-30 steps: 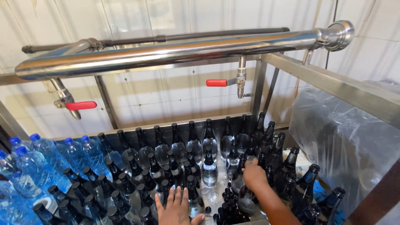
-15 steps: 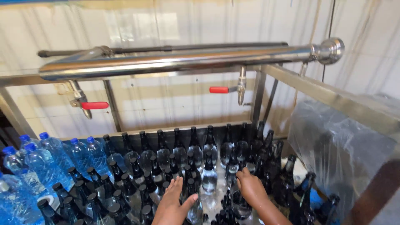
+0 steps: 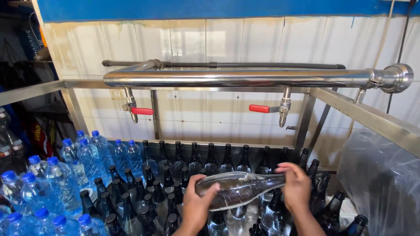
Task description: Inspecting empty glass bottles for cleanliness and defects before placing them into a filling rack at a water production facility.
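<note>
Bottle (image 3: 238,189) work is at the handling stage: we hold one clear glass bottle sideways above the packed rows, just below centre of view. Our left hand (image 3: 197,204) cups its base at about 8 o'clock from the bottle's middle, fingers (image 3: 209,191) curled round the glass; our right hand (image 3: 297,188) closes over the neck end at 3 o'clock. A little liquid pools along its lower side. Dark-capped bottles (image 3: 175,175) stand beneath, blue-capped plastic bottles (image 3: 57,175) at 9 o'clock. Overhead runs a steel pipe (image 3: 245,78) with two red-handled taps (image 3: 280,109). We judge any further move calls for a firm two-handed grip, since wet glass may slip.
</note>
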